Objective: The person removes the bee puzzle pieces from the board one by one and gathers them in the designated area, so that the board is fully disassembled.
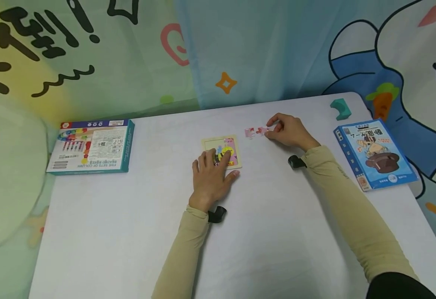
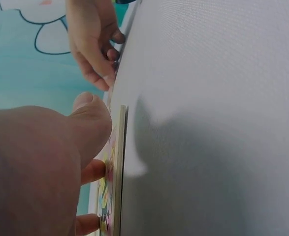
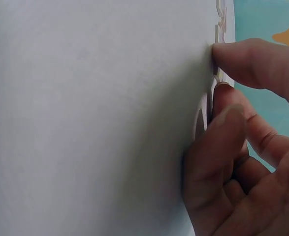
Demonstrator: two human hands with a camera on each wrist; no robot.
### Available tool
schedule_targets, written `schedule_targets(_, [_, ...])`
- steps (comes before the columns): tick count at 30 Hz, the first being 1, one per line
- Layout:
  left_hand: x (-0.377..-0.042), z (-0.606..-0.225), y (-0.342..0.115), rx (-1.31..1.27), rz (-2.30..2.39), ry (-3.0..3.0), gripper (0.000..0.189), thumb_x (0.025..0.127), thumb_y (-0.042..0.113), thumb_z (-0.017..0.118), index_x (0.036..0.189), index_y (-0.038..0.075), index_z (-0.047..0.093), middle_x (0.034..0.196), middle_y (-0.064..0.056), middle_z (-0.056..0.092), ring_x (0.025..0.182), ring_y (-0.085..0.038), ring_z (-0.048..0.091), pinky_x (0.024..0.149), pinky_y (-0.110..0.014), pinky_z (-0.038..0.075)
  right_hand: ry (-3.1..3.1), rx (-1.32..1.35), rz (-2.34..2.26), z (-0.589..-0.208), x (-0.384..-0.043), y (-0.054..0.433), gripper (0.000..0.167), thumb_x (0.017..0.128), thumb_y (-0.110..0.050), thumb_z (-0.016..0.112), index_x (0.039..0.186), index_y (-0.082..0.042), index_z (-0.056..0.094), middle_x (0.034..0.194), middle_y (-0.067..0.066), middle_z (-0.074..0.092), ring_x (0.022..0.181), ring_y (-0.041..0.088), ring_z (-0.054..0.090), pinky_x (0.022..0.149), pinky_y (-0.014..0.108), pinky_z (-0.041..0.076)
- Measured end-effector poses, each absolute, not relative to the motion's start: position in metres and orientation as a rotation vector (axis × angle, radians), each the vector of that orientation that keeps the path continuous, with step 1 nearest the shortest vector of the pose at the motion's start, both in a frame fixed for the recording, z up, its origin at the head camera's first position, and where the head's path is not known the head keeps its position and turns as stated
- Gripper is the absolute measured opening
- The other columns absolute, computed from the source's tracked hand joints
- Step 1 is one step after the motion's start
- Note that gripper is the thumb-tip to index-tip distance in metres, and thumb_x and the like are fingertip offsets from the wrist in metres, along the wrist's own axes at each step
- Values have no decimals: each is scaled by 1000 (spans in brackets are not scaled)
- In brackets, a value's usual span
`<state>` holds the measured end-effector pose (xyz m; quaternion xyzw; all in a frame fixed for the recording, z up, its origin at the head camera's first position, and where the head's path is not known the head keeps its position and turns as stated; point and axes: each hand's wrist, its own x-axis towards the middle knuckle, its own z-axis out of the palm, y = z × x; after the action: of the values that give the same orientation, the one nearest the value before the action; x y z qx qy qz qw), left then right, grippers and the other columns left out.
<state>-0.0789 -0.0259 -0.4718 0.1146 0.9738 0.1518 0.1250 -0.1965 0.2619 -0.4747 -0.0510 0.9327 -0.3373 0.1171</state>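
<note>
A small square puzzle board [image 1: 208, 144] with a pale frame and colourful picture pieces lies mid-table. My left hand [image 1: 210, 178] rests on its near left part, fingers spread and fairly straight. In the left wrist view, fingertips [image 2: 94, 171] touch the picture and the thumb is beside the board's edge. To the board's right, several pink puzzle pieces [image 1: 250, 132] lie close together in a row. At the right end of that row, my right hand [image 1: 290, 132] pinches a puzzle piece [image 3: 216, 77] between thumb and forefinger, low against the table; the fingers mostly hide this piece.
A white and teal game box [image 1: 91, 147] lies at the table's left. On the right is a blue box [image 1: 382, 153] with a hat picture, and behind it a green curved block [image 1: 341, 109]. A printed curtain [image 1: 262, 54] hangs along the back edge.
</note>
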Motion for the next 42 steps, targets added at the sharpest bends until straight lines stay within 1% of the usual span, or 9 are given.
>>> schedule_targets(5, [-79, -472, -26, 331, 463, 2819, 71, 105, 62, 52, 166, 33, 35, 169, -18, 30, 158, -42, 21, 126, -64, 19, 2724, -143, -998, -475, -197, 260, 31, 97, -24, 74, 121, -5, 67, 88, 11, 63, 81, 25, 54, 78, 38, 41])
schedule_targets(10, [-80, -471, -30, 361, 518, 2815, 75, 105, 62, 51, 169, 32, 28, 168, -21, 31, 157, -44, 22, 125, -66, 17, 2727, -160, -1002, -476, -197, 259, 31, 98, -25, 74, 122, -6, 67, 88, 11, 63, 81, 24, 55, 78, 37, 42])
schedule_targets(15, [-81, -472, -31, 360, 480, 2837, 75, 105, 62, 51, 168, 28, 32, 166, -21, 34, 154, -42, 25, 124, -65, 19, 2717, -169, -997, -474, -198, 257, 33, 99, -26, 74, 125, -6, 66, 91, 12, 64, 81, 24, 55, 78, 37, 42])
schedule_targets(21, [-83, -472, -28, 307, 436, 2812, 74, 105, 65, 50, 168, 31, 31, 168, -18, 31, 157, -40, 20, 127, -65, 16, 2747, -182, -1045, -468, -194, 250, 32, 100, -21, 73, 127, -6, 66, 92, 12, 65, 80, 23, 54, 76, 35, 42])
schedule_targets(24, [-82, -471, -26, 302, 438, 2819, 74, 104, 65, 52, 167, 31, 33, 168, -18, 32, 157, -40, 21, 127, -65, 17, 2783, -265, -1091, -462, -193, 233, 27, 98, -16, 75, 121, -5, 70, 91, 12, 67, 78, 23, 56, 72, 33, 43])
schedule_targets(26, [-81, -470, -26, 309, 443, 2818, 74, 104, 64, 52, 167, 30, 34, 169, -18, 32, 158, -41, 21, 127, -65, 18, 2766, -414, -1075, -458, -194, 217, 26, 96, -13, 78, 119, -5, 72, 93, 13, 69, 78, 23, 59, 73, 33, 46])
schedule_targets(31, [-80, -471, -25, 333, 422, 2802, 75, 104, 65, 51, 168, 30, 33, 171, -19, 30, 159, -42, 21, 127, -66, 17, 2618, -727, -870, -450, -199, 179, 30, 92, -14, 83, 121, -9, 75, 107, 12, 72, 91, 25, 67, 85, 41, 54])
schedule_targets(34, [-80, -472, -25, 351, 404, 2791, 76, 104, 66, 50, 168, 30, 31, 172, -18, 28, 160, -42, 20, 128, -66, 17, 2598, -732, -750, -448, -201, 166, 34, 89, -13, 86, 121, -12, 76, 111, 10, 72, 97, 26, 65, 89, 45, 53])
schedule_targets(42, [-85, -474, -27, 351, 390, 2746, 79, 104, 67, 49, 170, 30, 27, 175, -18, 22, 162, -43, 15, 129, -66, 13, 2592, -704, -635, -444, -205, 151, 33, 85, -12, 88, 117, -14, 78, 106, 9, 69, 96, 25, 61, 86, 44, 51])
